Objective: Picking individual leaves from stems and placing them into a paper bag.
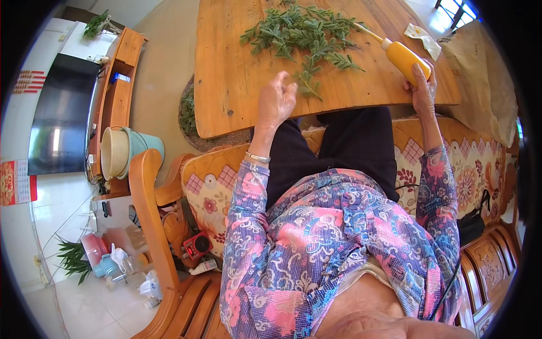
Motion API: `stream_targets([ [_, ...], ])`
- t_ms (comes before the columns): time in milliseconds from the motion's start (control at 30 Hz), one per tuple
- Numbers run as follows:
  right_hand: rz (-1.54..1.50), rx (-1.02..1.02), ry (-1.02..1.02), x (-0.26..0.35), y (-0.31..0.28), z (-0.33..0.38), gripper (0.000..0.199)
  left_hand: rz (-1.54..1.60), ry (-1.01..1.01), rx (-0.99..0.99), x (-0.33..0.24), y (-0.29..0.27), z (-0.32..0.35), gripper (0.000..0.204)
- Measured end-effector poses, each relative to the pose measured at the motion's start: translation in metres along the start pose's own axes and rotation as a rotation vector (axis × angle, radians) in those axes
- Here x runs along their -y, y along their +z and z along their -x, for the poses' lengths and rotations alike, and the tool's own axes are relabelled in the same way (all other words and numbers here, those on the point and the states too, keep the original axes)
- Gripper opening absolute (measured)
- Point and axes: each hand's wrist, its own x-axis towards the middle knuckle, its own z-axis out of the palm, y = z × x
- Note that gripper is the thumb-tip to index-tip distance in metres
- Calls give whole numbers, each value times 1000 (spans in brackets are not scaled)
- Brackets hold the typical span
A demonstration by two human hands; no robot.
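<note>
My right hand (423, 93) is wrapped round a yellow squeeze bottle (404, 61) over the right side of the wooden table (237, 85). Its long, thin, pale nozzle tilts up and left, toward a heap of green needle-leaved sprigs (305, 34). My left hand (276, 100) hovers by the table's near edge, just left of the lowest sprig. Its fingers are loosely bent, the thumb stands apart, and nothing shows between them. A silvery bracelet (258, 157) circles that wrist.
A crumpled white paper (423, 40) lies beyond the bottle, and a large brown paper bag (480, 79) stands at the right. Buckets (148, 148) are on the floor at left. A small red radio (197, 246) sits beside the bench's wooden armrest (145, 186).
</note>
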Motion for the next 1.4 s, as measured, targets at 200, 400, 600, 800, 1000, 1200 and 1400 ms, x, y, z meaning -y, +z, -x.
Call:
stream_targets([
  [200,-3,-18,-7,2,0,1,43,-10,93,13,-1,10,-2,15],
  [400,-46,-19,46,-15,-4,-10,42,-234,113,93,0,13,-7,17],
  [600,-52,-16,57,-32,-28,-31,32,-368,258,-28,0,28,-20,14],
  [800,-13,-46,28,-26,-15,-24,37,-331,321,-277,8,-49,-11,11],
  [1000,-38,-46,20,-10,1,-7,39,-730,-158,-586,81,-225,-51,29],
  [1200,-76,-62,-15,-8,-6,-5,38,-503,128,-434,41,-137,-53,22],
  [1400,-85,-56,-16,-4,0,-1,39,-267,411,-227,-10,4,-17,20],
])
